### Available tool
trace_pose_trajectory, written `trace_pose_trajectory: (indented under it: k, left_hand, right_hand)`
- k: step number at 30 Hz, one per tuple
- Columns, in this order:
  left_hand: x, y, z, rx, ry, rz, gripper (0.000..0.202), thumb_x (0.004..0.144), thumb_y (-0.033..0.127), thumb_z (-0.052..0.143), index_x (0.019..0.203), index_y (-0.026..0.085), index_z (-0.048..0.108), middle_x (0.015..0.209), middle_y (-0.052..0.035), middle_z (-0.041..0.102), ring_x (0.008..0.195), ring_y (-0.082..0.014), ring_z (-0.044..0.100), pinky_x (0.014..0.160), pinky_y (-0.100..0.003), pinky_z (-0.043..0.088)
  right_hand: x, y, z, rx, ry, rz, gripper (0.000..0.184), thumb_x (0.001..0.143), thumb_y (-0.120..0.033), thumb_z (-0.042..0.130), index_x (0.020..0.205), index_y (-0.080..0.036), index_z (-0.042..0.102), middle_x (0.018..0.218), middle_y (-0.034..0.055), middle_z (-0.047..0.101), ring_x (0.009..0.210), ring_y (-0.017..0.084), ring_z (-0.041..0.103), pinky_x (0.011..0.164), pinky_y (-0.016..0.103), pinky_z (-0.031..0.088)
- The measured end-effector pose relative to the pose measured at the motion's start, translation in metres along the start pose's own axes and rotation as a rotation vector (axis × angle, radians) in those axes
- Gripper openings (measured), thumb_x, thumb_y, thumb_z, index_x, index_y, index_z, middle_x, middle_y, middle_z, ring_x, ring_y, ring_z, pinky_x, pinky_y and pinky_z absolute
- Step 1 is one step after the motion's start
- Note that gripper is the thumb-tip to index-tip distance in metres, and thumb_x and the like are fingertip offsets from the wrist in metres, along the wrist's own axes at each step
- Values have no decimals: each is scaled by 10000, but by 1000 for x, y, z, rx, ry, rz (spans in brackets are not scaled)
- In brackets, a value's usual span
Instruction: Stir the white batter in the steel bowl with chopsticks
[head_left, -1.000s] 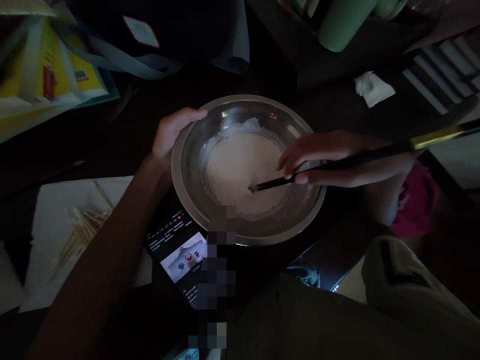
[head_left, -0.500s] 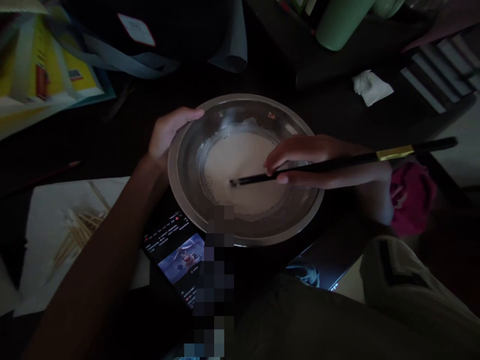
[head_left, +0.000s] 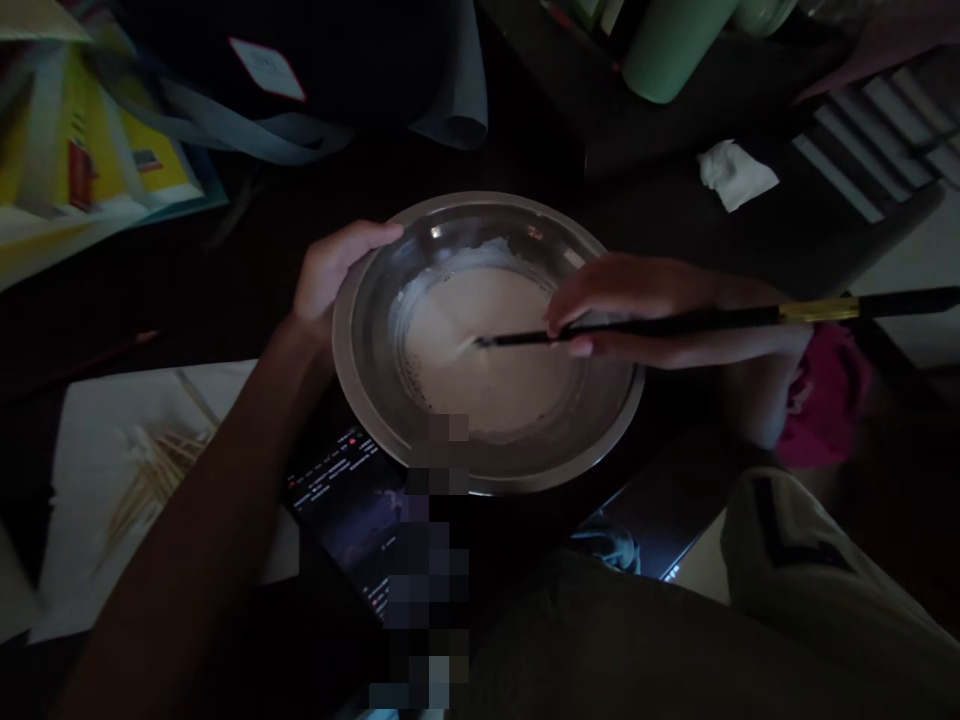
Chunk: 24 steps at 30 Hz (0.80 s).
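Note:
A wide metal bowl point(head_left: 346, 330) stands on the dark table, holding a pale, creamy liquid point(head_left: 480, 390) with small bubbles along its edge. My left hand point(head_left: 334, 262) is closed on the bowl's left rim, its thumb on top and the other fingers hidden below. Over the bowl's right side, my right hand point(head_left: 637, 305) grips black chopsticks point(head_left: 705, 320) with a gold band. Their lower ends dip into the liquid near the middle and slant up to the right; I cannot clearly separate the two sticks.
A lit phone point(head_left: 341, 500) lies left of the bowl's front. Cotton swabs point(head_left: 161, 470) rest on white paper point(head_left: 82, 430) beside my left forearm. Yellow books point(head_left: 75, 140), a dark bag point(head_left: 360, 60), a green bottle point(head_left: 675, 50) and a crumpled tissue point(head_left: 735, 175) are farther back.
The chopsticks' tips have shifted slightly right and up in the liquid, and my right hand has moved a little right. My left hand stays on the rim. The phone's picture has dimmed.

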<state>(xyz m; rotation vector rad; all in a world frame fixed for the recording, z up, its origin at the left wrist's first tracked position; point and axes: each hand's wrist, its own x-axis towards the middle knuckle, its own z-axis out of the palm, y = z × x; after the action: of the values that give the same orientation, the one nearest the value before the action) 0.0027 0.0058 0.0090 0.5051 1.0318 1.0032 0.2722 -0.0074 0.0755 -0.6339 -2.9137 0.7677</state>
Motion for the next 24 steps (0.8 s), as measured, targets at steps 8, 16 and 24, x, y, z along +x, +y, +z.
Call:
trace_pose_trajectory:
  k: [8,16,24]
  left_hand:
    - [-2,0,2,2,-4,-20,322,943,225,403,1055,78,666,566,-24,658,627,-200,699,479,-232,497]
    - [-5,2,5,22,15,-8,338,960,207,365,899,98,679,460,-4,583,514,-174,652,469,-234,500]
    - [-1,1,2,13,34,-4,304,958,214,384,995,100,663,518,6,596,457,-130,592,467,-218,480]
  right_hand:
    - [-8,0,-8,83,-57,-103,189,986,-301,532,1033,-162,651,1031,70,722,996,154,655,859,294,510]
    - [-4,-1,-7,-17,103,121,218,1002,-297,481,1016,-149,641,1013,79,707,917,153,661,807,310,500]
    - [3,1,6,104,-6,-150,215,992,-306,524,1096,-150,630,1078,69,709,1018,157,654,907,323,498]
